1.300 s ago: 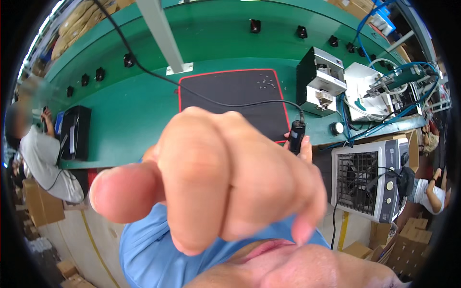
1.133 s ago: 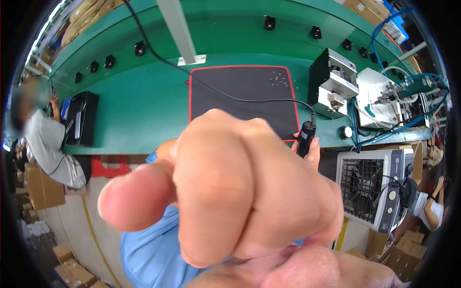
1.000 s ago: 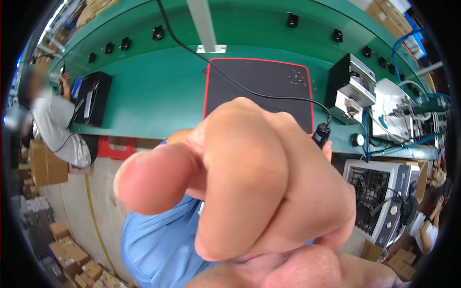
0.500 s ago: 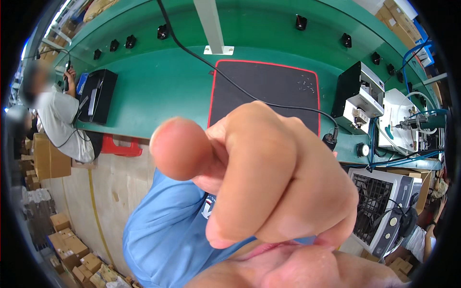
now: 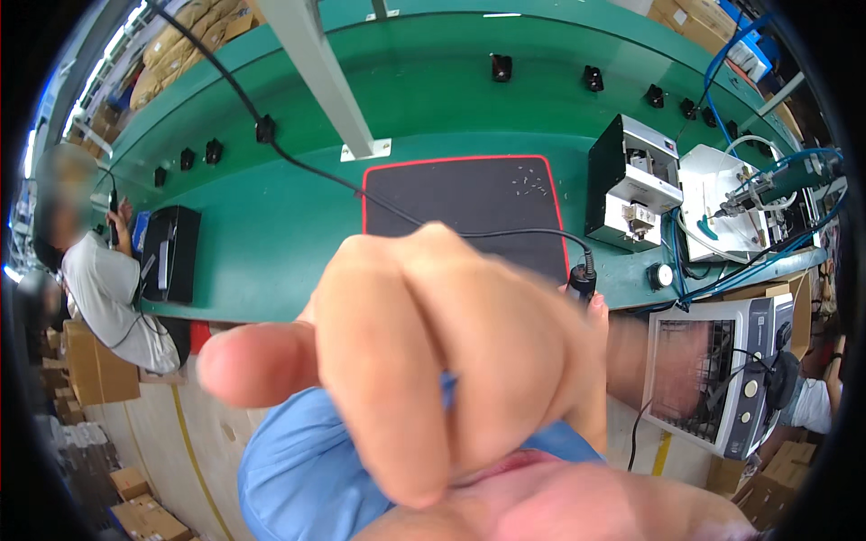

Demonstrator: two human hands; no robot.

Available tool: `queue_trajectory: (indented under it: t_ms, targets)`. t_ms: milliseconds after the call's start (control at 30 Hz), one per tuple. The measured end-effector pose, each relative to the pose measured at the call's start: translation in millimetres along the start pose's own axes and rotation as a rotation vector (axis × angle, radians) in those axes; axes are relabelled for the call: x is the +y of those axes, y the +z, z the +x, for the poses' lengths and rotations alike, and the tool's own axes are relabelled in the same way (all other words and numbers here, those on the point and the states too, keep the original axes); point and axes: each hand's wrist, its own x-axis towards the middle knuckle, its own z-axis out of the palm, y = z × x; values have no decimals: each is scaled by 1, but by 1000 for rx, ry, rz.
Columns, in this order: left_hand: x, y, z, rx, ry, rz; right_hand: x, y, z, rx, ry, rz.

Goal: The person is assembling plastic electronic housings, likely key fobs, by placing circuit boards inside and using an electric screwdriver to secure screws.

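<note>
Very close to the camera, my left hand (image 5: 433,343) fills the middle of the view. Its fingers are curled into a loose fist, the thumb sticks out to the left, and no object shows in it. Behind it, at the lower right edge of a black mat (image 5: 460,194) with a red border, stands the cable end of a black corded hand tool (image 5: 583,278). Fingertips of my right hand (image 5: 596,311) rest against this tool; the rest of that hand is mostly hidden, and skin to its right is smeared by motion. The tool's working end is out of sight.
A white-and-black machine (image 5: 636,189) stands on the green bench (image 5: 244,243), right of the mat, beside a white tray (image 5: 722,207) with blue hoses. A grey post (image 5: 329,81) rises behind the mat. At far left a person (image 5: 117,288) works near a black box (image 5: 171,252).
The view has shifted, so the bench and mat sit further left and lower. My left hand has moved left and down in the picture, fingers still curled. More of the corded tool's surroundings shows.
</note>
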Motion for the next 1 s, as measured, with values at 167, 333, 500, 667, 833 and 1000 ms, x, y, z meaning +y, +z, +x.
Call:
queue_trajectory:
  t_ms: [167, 333, 500, 667, 833, 1000]
  targets:
    - [-25, -89, 12, -61, -555, 1132, 2, -12, -7, -82, 1, -46]
    - [-61, -215, -1, -508, -1358, 1701, 2, -12, -8, -78, -21, -74]
    - [-64, -349, -14, -662, -1688, 1992, 2, -12, -5, -127, 8, 15]
    - [-53, -401, -39, 15, -1499, 2207, -1, -13, -4, -116, 38, -1]
    - [-44, -434, -60, -62, -1350, 2249, 3, -15, -7, -141, 53, 27]
    - [-34, -465, -66, -75, -1260, 2135, 3, -15, -10, -144, 104, -20]
